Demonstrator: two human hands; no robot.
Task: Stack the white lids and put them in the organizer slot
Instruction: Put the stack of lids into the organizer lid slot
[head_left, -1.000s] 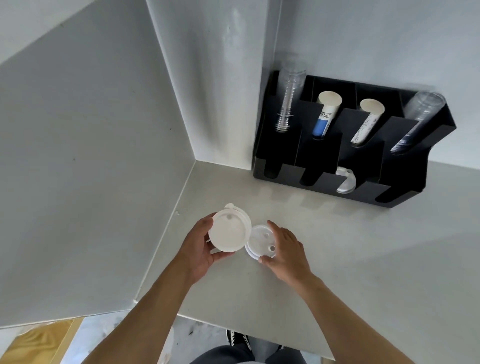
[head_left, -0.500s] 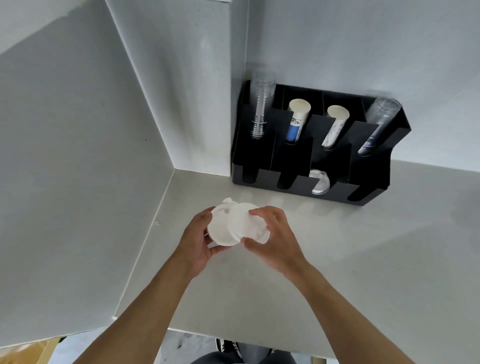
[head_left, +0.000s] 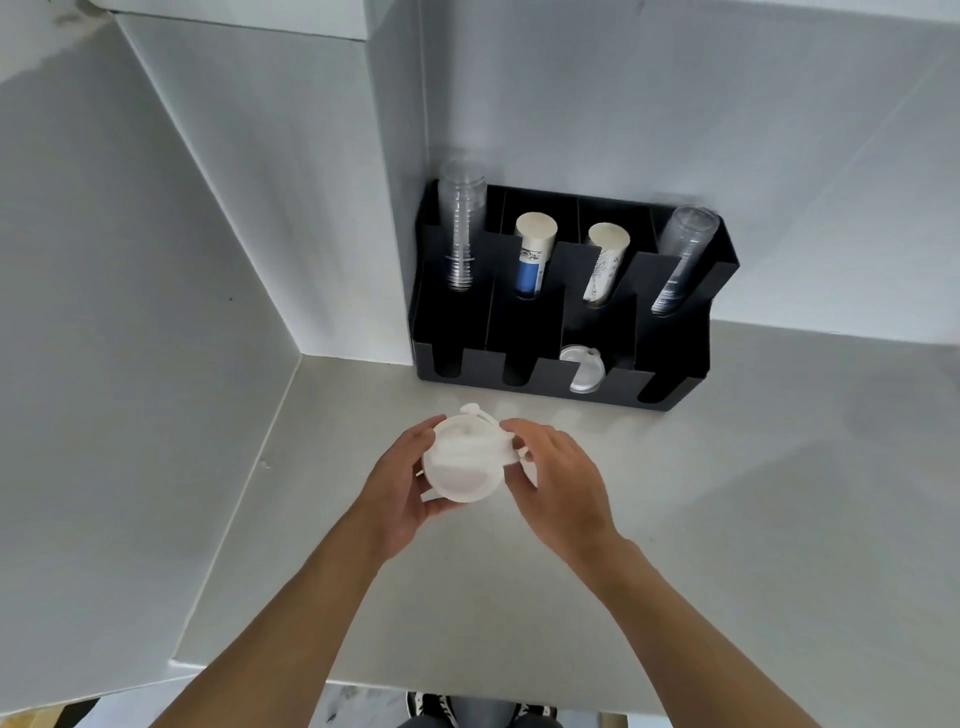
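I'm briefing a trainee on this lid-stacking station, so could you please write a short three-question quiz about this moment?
1. True or false: both hands grip the white lids.
2. Which front slot of the black organizer, counted from the left, holds a lid already? A first, B third, C fourth.
3. What fills the back left slot?

Key: 1 true: left hand, right hand. 2 B. 3 clear cups.
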